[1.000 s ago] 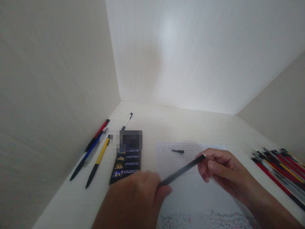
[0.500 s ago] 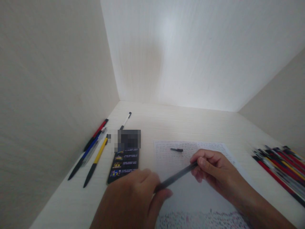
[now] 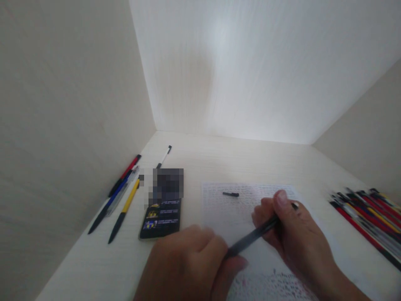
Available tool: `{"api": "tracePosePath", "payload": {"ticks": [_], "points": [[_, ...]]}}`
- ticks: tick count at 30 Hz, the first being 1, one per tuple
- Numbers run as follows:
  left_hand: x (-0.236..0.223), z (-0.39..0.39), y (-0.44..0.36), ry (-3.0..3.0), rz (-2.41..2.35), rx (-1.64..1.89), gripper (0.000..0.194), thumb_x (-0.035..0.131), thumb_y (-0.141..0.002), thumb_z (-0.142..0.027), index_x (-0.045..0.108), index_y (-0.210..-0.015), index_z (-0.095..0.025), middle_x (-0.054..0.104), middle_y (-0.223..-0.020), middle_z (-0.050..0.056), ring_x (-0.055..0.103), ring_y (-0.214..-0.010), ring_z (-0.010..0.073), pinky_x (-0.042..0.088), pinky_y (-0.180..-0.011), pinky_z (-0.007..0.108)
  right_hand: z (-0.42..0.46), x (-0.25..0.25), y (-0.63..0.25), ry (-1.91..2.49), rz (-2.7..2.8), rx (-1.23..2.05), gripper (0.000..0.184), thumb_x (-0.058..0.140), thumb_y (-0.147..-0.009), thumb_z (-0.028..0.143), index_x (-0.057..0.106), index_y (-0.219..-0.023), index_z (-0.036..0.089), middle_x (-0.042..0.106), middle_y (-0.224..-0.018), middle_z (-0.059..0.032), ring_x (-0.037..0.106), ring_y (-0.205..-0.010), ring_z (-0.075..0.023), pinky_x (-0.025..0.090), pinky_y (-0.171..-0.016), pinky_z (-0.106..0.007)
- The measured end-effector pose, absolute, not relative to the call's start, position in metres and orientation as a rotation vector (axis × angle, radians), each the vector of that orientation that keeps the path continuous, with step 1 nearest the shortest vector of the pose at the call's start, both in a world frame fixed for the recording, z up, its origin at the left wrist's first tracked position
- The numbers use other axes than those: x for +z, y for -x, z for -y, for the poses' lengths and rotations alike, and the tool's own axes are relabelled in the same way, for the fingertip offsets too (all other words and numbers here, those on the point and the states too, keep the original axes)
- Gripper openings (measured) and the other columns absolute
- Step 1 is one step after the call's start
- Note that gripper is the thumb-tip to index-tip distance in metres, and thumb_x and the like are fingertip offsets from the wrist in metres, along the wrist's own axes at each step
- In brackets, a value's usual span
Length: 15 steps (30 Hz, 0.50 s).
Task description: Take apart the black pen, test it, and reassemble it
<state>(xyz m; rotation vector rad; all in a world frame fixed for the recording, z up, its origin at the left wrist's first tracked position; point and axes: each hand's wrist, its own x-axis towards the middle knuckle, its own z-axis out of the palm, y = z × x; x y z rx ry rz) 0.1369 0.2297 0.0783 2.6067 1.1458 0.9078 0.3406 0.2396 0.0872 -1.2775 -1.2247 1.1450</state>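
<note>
A dark pen barrel (image 3: 252, 236) slants between my two hands above the written paper (image 3: 216, 209). My left hand (image 3: 191, 259) is closed round its lower left end, between thumb and fingers. The upper right end runs through my right hand (image 3: 291, 234), whose thumb presses on it with the fingers curled beneath. A pale-tipped end (image 3: 295, 206) sticks out past that thumb. On the paper beyond my hands lies a small black pen part with a clip (image 3: 231, 194). My left hand hides the pen's lower end.
Left of the paper lies a phone (image 3: 163, 225) with its screen lit. Farther left are several pens, among them a yellow and black one (image 3: 125, 209). Behind the phone is a white pen (image 3: 165, 155). Many more pens (image 3: 369, 217) lie at right. Pale panels enclose the desk.
The pen and both hands have shifted right. My right hand has changed its grip: its thumb now points up over the pen, whose end shows beyond it.
</note>
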Motion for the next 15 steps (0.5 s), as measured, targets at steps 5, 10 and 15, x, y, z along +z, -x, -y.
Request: {"api": "tracePosePath", "payload": {"ticks": [5, 10, 15], "points": [[0.077, -0.23, -0.138, -2.587, -1.137, 0.97, 0.032, 0.046, -0.095, -0.028, 0.052, -0.064, -0.02, 0.053, -0.055, -0.001, 0.044, -0.048, 0.0118, 0.025, -0.044, 0.026, -0.235, 0.089, -0.325, 1.434, 1.187, 1.121, 0.059, 0.05, -0.087, 0.064, 0.045, -0.047, 0.022, 0.034, -0.04, 0.0022, 0.033, -0.04, -0.0107, 0.024, -0.04, -0.027], [0.067, -0.229, -0.141, -2.584, -1.034, 0.956, 0.04, 0.04, -0.098, -0.032, 0.053, -0.063, -0.021, 0.055, -0.055, -0.001, 0.048, -0.049, 0.0125, 0.027, -0.044, 0.026, -0.229, 0.094, -0.333, 1.428, 1.25, 1.099, 0.051, 0.052, -0.088, 0.061, 0.055, -0.055, 0.022, 0.039, -0.044, 0.0016, 0.036, -0.041, -0.0121, 0.028, -0.04, -0.028], [0.079, -0.221, -0.137, -2.422, -0.916, 0.755, 0.046, 0.037, -0.099, -0.038, 0.061, -0.063, -0.022, 0.06, -0.056, -0.003, 0.048, -0.046, 0.01, 0.031, -0.044, 0.022, -0.217, 0.103, -0.353, 1.373, 1.527, 1.061, 0.054, 0.048, -0.092, 0.057, 0.053, -0.051, 0.022, 0.048, -0.052, -0.002, 0.047, -0.05, -0.0143, 0.037, -0.048, -0.029]]}}
